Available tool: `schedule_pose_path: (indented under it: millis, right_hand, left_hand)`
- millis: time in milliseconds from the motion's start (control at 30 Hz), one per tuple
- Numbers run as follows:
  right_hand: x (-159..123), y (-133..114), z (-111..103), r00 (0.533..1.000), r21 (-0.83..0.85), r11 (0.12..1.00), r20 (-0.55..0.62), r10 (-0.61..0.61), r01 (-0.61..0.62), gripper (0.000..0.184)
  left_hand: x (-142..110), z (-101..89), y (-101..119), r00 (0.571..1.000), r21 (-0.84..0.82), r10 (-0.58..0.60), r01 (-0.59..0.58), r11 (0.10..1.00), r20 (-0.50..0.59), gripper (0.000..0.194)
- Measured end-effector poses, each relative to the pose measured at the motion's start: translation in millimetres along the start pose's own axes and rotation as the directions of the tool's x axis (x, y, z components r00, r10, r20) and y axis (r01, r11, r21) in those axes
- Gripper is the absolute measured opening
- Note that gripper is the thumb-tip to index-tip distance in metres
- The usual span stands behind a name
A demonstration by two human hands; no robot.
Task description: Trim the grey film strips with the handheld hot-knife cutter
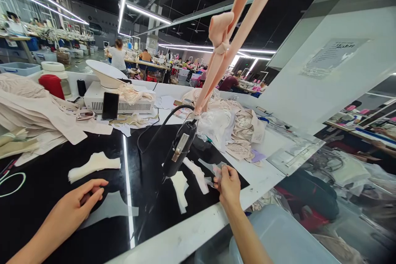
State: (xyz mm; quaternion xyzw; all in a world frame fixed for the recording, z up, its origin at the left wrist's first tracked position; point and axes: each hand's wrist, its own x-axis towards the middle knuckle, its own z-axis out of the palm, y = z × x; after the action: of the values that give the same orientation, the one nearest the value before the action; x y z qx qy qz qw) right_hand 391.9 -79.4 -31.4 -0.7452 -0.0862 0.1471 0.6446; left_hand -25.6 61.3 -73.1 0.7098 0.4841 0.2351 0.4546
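My left hand (78, 204) rests on the black glossy table top (40, 189), its fingers loosely curled and pressing a pale translucent cut piece (113, 208). A thick cream foam piece (93, 165) lies just beyond it. My right hand (228, 183) is closed in a pinch on a small translucent fabric piece (216, 170) near the table's right edge. White cut strips (185, 183) lie between my hands. A black corded hand tool (179, 148) hangs from pink straps (229, 49) just left of my right hand.
Stacks of beige fabric (34, 107) fill the left. A white machine with a dish on top (117, 97) stands at the back. Lace pieces in plastic (232, 128) pile up at the right. A blue-grey bin (278, 239) sits below the edge. Other people work far behind.
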Motion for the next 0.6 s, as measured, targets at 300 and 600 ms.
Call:
schedule_pose_path:
  millis: [300,600]
  right_hand:
    - [-28,3,-13,0.989,-0.210,0.972,0.128,-0.077,0.103,0.033]
    - [-62,-16,-22,0.952,-0.082,0.951,0.105,-0.289,0.298,0.045]
  left_hand:
    - [-3,-2.5,8,1.000,0.060,-0.004,0.004,0.998,-0.001,0.060]
    - [-3,-3.1,11,0.999,-0.007,-0.034,0.034,0.999,0.008,0.065]
